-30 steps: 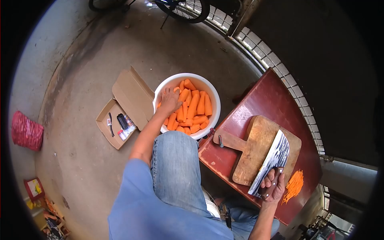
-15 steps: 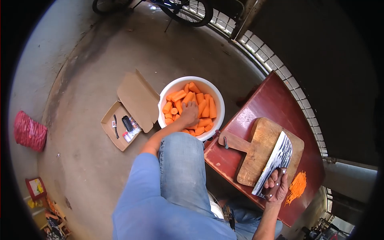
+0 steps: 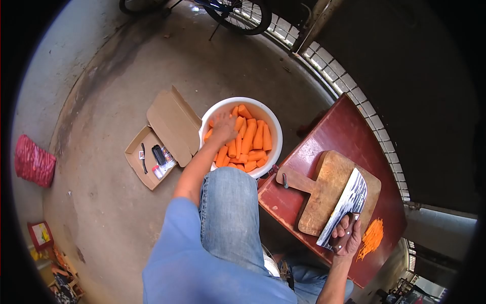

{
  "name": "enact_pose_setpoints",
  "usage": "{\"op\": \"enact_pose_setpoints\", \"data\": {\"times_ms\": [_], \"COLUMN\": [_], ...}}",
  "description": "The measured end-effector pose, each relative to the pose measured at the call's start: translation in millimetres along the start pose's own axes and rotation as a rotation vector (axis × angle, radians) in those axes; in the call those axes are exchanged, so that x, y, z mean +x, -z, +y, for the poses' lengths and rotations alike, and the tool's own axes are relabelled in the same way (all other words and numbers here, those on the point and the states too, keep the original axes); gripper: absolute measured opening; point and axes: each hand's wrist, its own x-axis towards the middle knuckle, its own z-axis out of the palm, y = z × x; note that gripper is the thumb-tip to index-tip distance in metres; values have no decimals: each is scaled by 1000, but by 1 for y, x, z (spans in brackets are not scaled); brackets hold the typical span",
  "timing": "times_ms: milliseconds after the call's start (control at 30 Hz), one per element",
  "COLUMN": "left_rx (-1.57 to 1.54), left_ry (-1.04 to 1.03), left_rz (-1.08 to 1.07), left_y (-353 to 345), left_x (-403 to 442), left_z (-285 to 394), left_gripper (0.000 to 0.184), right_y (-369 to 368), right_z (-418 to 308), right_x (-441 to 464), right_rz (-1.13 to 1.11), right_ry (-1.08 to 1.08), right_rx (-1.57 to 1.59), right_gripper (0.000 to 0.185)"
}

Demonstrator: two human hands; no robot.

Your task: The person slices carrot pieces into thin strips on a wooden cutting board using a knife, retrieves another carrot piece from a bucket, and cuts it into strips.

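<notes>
A white basin (image 3: 278,133) full of peeled carrots (image 3: 248,137) stands on the floor. Inside its left side, my left hand (image 3: 223,127) rests on the carrots, fingers spread. My right hand (image 3: 348,236) is wrapped round the brown handle of a cleaver (image 3: 348,202). The broad blade lies over a wooden cutting board (image 3: 320,202) with a short handle. Beside the board, a small heap of shredded carrot (image 3: 372,237) sits on the red table (image 3: 341,124).
An open cardboard box (image 3: 174,124) holding small items lies left of the basin. A red mesh sack (image 3: 34,161) leans by the left wall. A bicycle (image 3: 243,15) stands at the top. My knee (image 3: 228,202) is just below the basin.
My left hand first moved right and down over the carrots, then back to the basin's left side. Some carrots lie differently. The right hand keeps its hold on the cleaver.
</notes>
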Motion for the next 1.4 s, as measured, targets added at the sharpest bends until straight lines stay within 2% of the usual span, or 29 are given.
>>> {"op": "enact_pose_setpoints", "data": {"times_ms": [67, 167, 267, 367, 400, 467, 500, 633, 733, 833, 933, 1033, 1167, 1200, 1233, 1267, 1367, 1400], "left_rx": [1, 67, 129, -320, -574, -978, -1176, -1166, -1296, -1541, -1763, -1838, -1089, -935, -777, -646, -368, -403], "left_ry": [39, 24, -2, 205, 223, 361, 426, 20, -172, -48, -37, 98, -277, -372, -464, -540, -714, -616], "left_rz": [-42, -106, -65, 41, 114, -94, -207, -241, -382, -619, -766, -643, -422, -398, -375, -302, -60, -175], "left_y": [10, 4, 13, 33, 49, 99, 128, 243, 273, 271, 223, 213, 183, 184, 192, 198, 201, 202], "left_x": [-2, 4, 0, 9, 12, 19, 20, -16, -45, -83, -116, -150, -163, -163, -164, -165, -161, -158], "left_z": [-24, -39, -32, -18, -8, 16, 31, 127, 194, 274, 335, 393, 411, 410, 410, 412, 408, 404], "left_gripper": [50, 51, 40, 32, 30, 34, 36, 34, 32, 29, 27, 28, 32, 34, 37, 47, 49, 59], "right_y": [-2, -6, -12, -8, -8, -8, -9, -16, -19, -24, -24, -18, -13, -12, -13, -13, -28, -34], "right_z": [1, 2, 4, 4, 5, 7, 6, 9, 10, 4, -1, -5, -4, -4, -7, -10, -16, -17], "right_x": [2, 1, 1, 3, 4, 5, 6, 7, 3, -28, -63, -83, -95, -93, -90, -86, -84, -83], "right_rz": [-12, -10, -7, -17, -34, -70, -81, -115, -83, -147, -17, 92, 122, 108, 77, 47, 35, 37], "right_ry": [-1, 11, 19, 8, 9, 15, 18, 36, 67, 106, 170, 205, 304, 299, 294, 287, 257, 243], "right_rx": [6, -3, -2, -3, 4, 8, 10, 39, 83, 72, -176, -451, -629, -638, -662, -687, -722, -727], "right_gripper": [38, 36, 33, 30, 29, 29, 30, 28, 23, 20, 19, 19, 27, 39, 39, 40, 41, 40]}}
